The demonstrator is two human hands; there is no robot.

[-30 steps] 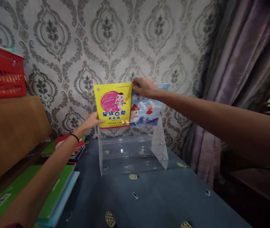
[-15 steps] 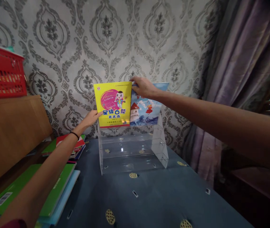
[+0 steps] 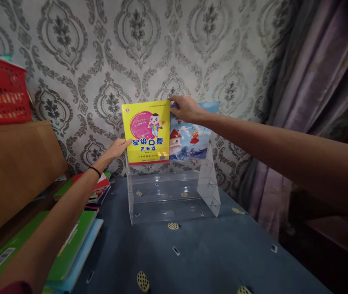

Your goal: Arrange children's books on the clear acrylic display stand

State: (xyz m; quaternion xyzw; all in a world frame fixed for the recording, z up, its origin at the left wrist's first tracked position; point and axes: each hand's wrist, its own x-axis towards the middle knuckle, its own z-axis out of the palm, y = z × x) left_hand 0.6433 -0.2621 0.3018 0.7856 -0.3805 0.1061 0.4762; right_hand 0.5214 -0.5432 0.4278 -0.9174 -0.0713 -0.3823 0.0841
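Note:
A yellow workbook (image 3: 146,132) with a cartoon child on its cover stands upright on the top tier of a clear acrylic rack (image 3: 164,212). My left hand (image 3: 118,148) grips its left edge, the thumb against the cover and the other fingers hidden behind. At its top right corner, my right hand (image 3: 187,109) pinches the edge. Right beside it, on the same tier, a blue picture book (image 3: 190,141) with a castle and waves leans back, partly covered by my right hand. Below, the rack's lower tiers hold no books.
Green books (image 3: 72,245) and a smaller stack with a red book (image 3: 102,183) lie on the left. A red plastic basket (image 3: 2,90) sits on a wooden box (image 3: 17,171). A purple curtain (image 3: 299,102) hangs at the right; patterned wallpaper stands behind.
Both hands stay on the yellow workbook, which looks nearly unmoved on the top tier. The view has shifted slightly.

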